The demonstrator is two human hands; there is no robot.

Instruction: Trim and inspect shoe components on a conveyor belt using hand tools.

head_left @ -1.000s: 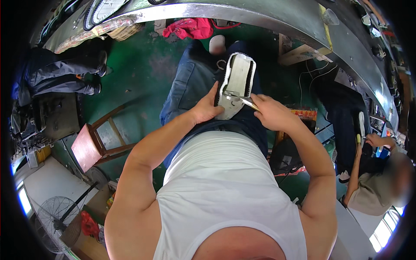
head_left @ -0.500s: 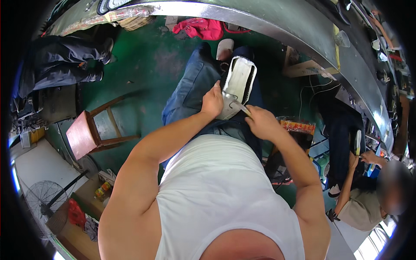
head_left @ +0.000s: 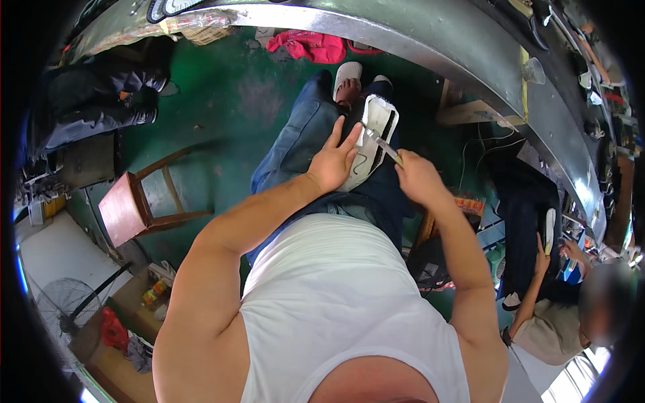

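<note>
Resting lengthwise over the right side of the wearer's blue-trousered lap [head_left: 285, 144] is a long off-white shoe-shaped piece [head_left: 369, 154] with a white rim and black edging, its far end toward the knee edge. I see a dark curved mark on its near half. From my remote view, a slim silver metal hand tool with a pale handle [head_left: 384, 144] crosses it at a slant, its head near the left edge of the piece. The bare right hand [head_left: 420, 178] has its fingers clamped on the handle. The bare left hand [head_left: 331, 163] sits at the left edge, two fingers spread apart; I cannot tell whether they grip the piece. Beyond, the wearer's foot in a white slipper [head_left: 348, 77] stands on the green floor [head_left: 222, 134]. Past it, a bright red cloth [head_left: 310, 46] lies below the front edge of the long grey metal-edged worktop [head_left: 416, 20]. Left of the lap I have a reddish-brown wooden stool [head_left: 124, 209]; toward the right rim, a co-worker in a khaki top [head_left: 547, 332].
</note>
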